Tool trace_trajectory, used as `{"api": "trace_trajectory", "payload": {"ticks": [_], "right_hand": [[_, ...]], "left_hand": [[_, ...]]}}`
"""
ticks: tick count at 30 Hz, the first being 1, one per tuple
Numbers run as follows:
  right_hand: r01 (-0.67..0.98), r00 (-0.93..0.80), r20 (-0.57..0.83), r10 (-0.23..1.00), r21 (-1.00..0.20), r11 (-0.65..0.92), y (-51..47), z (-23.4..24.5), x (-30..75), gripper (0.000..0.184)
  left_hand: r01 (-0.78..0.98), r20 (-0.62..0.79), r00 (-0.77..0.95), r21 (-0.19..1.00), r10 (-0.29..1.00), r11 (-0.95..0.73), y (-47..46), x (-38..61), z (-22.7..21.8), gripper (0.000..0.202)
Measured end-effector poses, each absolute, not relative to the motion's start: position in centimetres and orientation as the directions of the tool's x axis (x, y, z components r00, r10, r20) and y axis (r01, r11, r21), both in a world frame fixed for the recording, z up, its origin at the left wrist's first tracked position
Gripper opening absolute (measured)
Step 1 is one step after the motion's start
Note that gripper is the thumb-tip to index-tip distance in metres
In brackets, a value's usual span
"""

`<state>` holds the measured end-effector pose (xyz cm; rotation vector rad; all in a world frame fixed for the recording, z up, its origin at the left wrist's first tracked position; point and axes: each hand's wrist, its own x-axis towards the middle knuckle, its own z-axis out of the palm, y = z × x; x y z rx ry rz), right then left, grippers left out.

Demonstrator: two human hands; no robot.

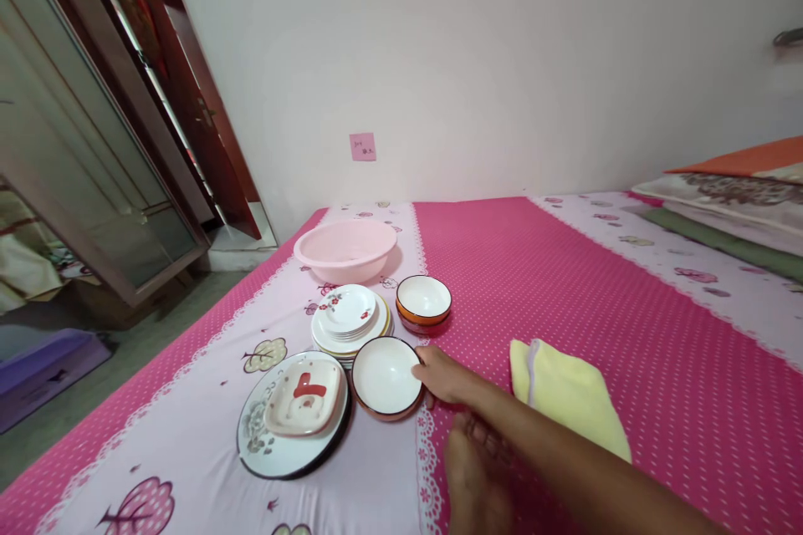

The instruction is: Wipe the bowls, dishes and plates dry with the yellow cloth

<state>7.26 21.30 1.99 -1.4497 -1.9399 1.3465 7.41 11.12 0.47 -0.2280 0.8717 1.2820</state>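
R hand (442, 374) is clamped on the right edge of a round white ceramic bowl w/ dark rim (386, 376), thumb over the lip, other fingers outside. L hand is out of view, so can't tell its state. The bowl is on the near side, just R of a big round white plate w/ grey flowers (276, 460), which bears a squarish cream dish w/ red design (299, 416). Just behind the bowl: stacked white plates, the top ones small w/ red flowers (348, 309); to their R, nested bowls, white inside, orange and red outside (424, 298). Oval pale-pink plastic basin (348, 271) sits farther back. Folded yellow cloth (568, 393) is R of the forearm, all on a pink-and-white patterned bedspread (477, 267). Blurred shape below the forearm is prob. a bare foot (467, 476), hard to be sure.
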Motion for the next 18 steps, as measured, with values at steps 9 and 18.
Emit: {"api": "trace_trajectory", "payload": {"ticks": [9,18], "right_hand": [[0.500,-0.150,-0.007,0.989,-0.863,0.070,17.3,4.5,15.5,0.014],[0.250,-0.056,0.017,0.998,-0.968,0.031,11.4,3.9,17.6,0.035]], "left_hand": [[-0.957,-0.648,-0.022,0.234,0.762,0.171,11.6,6.1,0.4,0.037],[-0.967,-0.489,0.123,0.136,0.864,0.215,11.0,5.4,3.7,0.062]]}}
